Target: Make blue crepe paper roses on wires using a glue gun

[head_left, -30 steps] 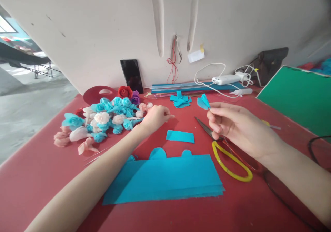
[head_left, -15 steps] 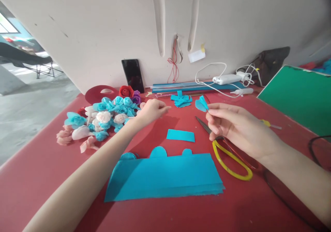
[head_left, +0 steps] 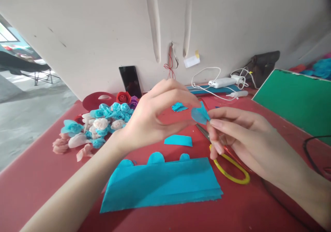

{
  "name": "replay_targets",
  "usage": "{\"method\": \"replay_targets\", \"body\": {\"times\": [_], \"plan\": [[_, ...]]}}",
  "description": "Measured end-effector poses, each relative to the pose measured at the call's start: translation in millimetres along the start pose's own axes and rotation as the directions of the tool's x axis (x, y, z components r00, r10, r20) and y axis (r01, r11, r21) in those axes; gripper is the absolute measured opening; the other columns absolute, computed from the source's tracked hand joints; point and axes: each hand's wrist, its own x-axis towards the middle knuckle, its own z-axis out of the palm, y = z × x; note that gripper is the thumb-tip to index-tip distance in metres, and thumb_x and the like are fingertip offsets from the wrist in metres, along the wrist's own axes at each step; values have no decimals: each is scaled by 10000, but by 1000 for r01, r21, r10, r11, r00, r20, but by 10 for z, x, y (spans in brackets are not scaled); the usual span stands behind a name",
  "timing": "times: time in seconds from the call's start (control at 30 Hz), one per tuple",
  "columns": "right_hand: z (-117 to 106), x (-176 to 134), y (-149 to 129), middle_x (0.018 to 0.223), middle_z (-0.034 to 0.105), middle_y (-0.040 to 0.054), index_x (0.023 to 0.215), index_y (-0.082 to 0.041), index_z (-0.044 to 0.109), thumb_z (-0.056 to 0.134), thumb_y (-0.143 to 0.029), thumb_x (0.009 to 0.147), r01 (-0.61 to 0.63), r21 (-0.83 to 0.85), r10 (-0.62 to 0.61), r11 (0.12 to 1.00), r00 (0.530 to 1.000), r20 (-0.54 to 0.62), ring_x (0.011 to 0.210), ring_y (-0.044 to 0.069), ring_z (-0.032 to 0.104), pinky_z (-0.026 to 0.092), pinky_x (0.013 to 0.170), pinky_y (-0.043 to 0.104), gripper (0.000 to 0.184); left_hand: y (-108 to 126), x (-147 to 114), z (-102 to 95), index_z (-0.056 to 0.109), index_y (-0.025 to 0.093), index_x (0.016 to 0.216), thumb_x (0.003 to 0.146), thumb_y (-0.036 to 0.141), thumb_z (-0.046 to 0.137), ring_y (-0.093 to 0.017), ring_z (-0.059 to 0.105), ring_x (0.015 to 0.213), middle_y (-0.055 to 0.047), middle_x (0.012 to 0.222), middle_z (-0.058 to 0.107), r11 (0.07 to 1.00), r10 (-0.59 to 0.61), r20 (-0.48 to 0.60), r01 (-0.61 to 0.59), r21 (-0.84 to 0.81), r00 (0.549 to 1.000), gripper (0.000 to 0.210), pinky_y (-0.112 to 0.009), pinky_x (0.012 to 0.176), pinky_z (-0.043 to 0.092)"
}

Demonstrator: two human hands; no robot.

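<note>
Between the thumb and fingers of my right hand (head_left: 240,135) is the base of a small blue paper flower (head_left: 200,114), its petals pointing up and left. My left hand (head_left: 162,111) is beside it with the thumb and fingers apart, curved toward the petals. I cannot tell whether the fingertips touch them. Scissors with yellow handles (head_left: 230,171) lie under my right hand, partly covered. Below the hands are a small blue paper piece (head_left: 178,140) and a larger stack of blue paper sheets (head_left: 160,183) with rounded pieces along its top edge.
Several blue, white and pink paper flowers (head_left: 100,124) are heaped at the left, near a red rose (head_left: 123,97). A phone (head_left: 130,80) leans on the wall. White cables and a power strip (head_left: 223,81) lie at the back; a green board (head_left: 297,100) stands at the right.
My left hand has moved right and nearer, from beside the flower heap to the blue flower in my right hand, its fingers now spread. The view has shifted slightly.
</note>
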Motion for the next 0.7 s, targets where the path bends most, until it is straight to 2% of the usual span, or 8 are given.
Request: {"method": "replay_targets", "body": {"times": [0.13, 0.23, 0.37, 0.5, 0.7], "plan": [[11, 10, 24, 642, 592, -48, 838, -254, 673, 620, -230, 836, 4, 14, -4, 1000, 1000, 20, 469, 72, 560, 558, 497, 213, 58, 19, 21, -20, 648, 246, 825, 764, 185, 686, -132, 569, 765, 1, 819, 576, 990, 78, 30, -82, 117, 996, 94, -261, 716, 468], [21, -3, 32, 636, 585, -50, 869, -260, 678, 621, -233, 839, 8, -6, -8, 1000, 1000, 26, 467, 71, 562, 559, 500, 213, 69, -1, 27, -25, 666, 278, 762, 764, 163, 678, -139, 555, 744, 3, 772, 547, 987, 110, 31, -112, 115, 993, 115, -273, 688, 456], [42, -44, 13, 641, 586, -50, 878, -266, 683, 613, -243, 850, 37, -66, -37, 997, 999, 5, 479, 64, 578, 538, 488, 175, 78, -10, 30, -24, 660, 263, 731, 744, 168, 708, -139, 523, 731, 9, 731, 504, 979, 175, 1, -174, 111, 985, 107, -298, 710, 443], [61, -59, 10, 641, 597, -46, 876, -276, 685, 614, -244, 850, 48, -87, -48, 995, 999, -5, 480, 71, 586, 505, 441, 157, 82, 16, 36, -8, 660, 255, 723, 736, 177, 715, -136, 524, 740, 17, 735, 498, 978, 168, -6, -166, 126, 986, 96, -323, 818, 440], [80, -64, 23, 642, 601, -48, 912, -287, 683, 609, -248, 859, 63, -161, -69, 985, 997, -31, 490, 66, 591, 506, 461, 150, 99, 46, 31, -10, 657, 264, 717, 757, 170, 688, -146, 526, 747, 5, 748, 534, 978, 162, -13, -159, 133, 987, 107, -345, 875, 436]]}}
